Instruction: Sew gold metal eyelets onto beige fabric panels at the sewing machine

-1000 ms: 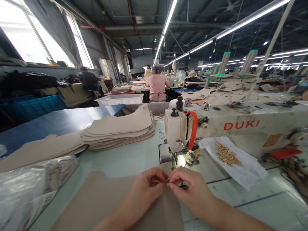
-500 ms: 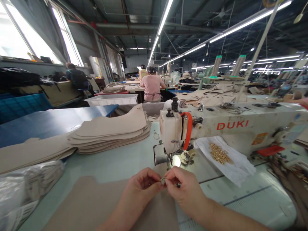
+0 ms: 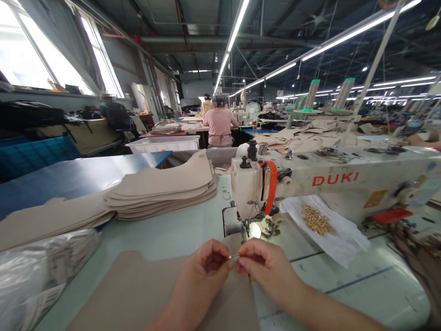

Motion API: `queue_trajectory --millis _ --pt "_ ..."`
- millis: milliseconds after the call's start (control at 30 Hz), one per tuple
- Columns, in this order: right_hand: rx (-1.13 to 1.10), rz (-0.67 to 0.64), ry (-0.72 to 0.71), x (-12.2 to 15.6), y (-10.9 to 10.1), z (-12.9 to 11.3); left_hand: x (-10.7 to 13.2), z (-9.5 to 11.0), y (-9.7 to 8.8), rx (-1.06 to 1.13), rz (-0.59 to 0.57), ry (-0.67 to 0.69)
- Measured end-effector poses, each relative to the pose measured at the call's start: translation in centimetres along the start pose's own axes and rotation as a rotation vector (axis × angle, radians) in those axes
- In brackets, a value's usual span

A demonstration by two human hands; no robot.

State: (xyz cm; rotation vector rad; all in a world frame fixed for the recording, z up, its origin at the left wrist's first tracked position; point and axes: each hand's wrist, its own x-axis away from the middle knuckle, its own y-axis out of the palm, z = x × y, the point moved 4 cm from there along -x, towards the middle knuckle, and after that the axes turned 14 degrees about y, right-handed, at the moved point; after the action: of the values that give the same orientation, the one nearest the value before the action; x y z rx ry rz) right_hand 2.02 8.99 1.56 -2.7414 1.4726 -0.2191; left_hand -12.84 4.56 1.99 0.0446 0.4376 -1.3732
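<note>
"Where's the small metal piece [image 3: 234,256]?"

"Between my fingertips. My left hand [image 3: 206,267] is pinched shut on one end and my right hand [image 3: 266,268] on the other, thumbs nearly meeting."

"And where's that?"

"Just over the beige panel [image 3: 138,294], close in front of the sewing machine [image 3: 320,181]."

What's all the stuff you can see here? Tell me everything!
sewing machine: one, cream with red letters, right side of the table
table: one, pale green, under everything
beige pieces: one stack, beige, left of the machine
flat beige piece: one, beige, under the hands
gold bits: one pile, gold, on a white sheet by the machine
plastic-wrapped bundle: one, greyish, near left edge
person in pink top: one, seated far back
small metal piece: one, silvery, between both hands
left hand: one, bare, pinching the small metal piece
right hand: one, bare, pinching it too
</note>
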Motion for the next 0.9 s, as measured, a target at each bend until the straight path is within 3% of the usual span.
queue_trajectory --millis 200,367,567,733,900 --pt "-0.034 -0.028 0.040 -0.3 0.1 0.1 0.0 -0.3 0.1 0.054 -0.043 -0.035" --pt "-0.045 -0.052 0.055 -0.6 0.3 0.9 -0.1 0.0 0.6 -0.029 -0.196 -0.092" --pt "0.082 0.009 -0.026 -0.1 -0.1 0.2 0.1 1.2 0.3 -0.282 -0.246 -0.020" --pt "0.159 0.031 -0.075 0.2 -0.2 -0.3 0.1 1.4 0.4 -0.317 -0.262 0.031" --pt "0.169 0.031 -0.026 0.0 -0.3 0.0 0.1 1.3 0.6 -0.377 -0.282 0.060"
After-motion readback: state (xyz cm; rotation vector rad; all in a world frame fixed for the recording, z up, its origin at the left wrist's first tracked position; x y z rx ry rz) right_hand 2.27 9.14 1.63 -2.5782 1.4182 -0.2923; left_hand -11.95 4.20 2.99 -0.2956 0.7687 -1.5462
